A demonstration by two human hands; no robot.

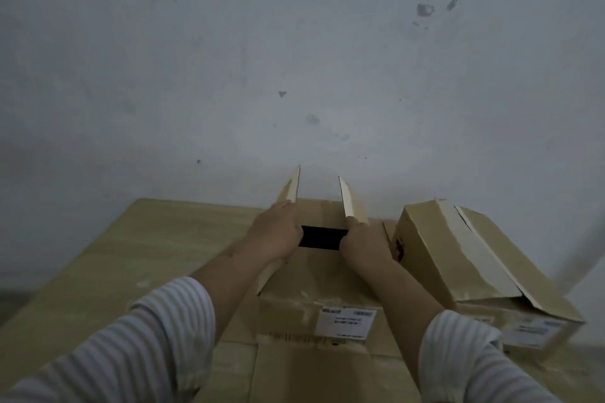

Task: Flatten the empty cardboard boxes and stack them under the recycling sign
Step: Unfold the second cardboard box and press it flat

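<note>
- Prying open the box (pixel 322 278) under the left hand (pixel 278 232) and right hand (pixel 363 247); each grips a top flap (pixel 352 203).
- Next, likely: spread both flaps wide, then collapse it on the worktop (pixel 98 255).

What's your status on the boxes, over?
Left hand and right hand grip middle box flaps, parted. Not flattened yet. Second box beside it on right, unflattened.

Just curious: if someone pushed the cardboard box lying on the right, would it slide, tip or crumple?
Probably slides: the right box looks empty, its near end open, on a wooden surface. Squeezed, its thin cardboard likely buckles. Lying low, it seems unlikely to tip.
</note>
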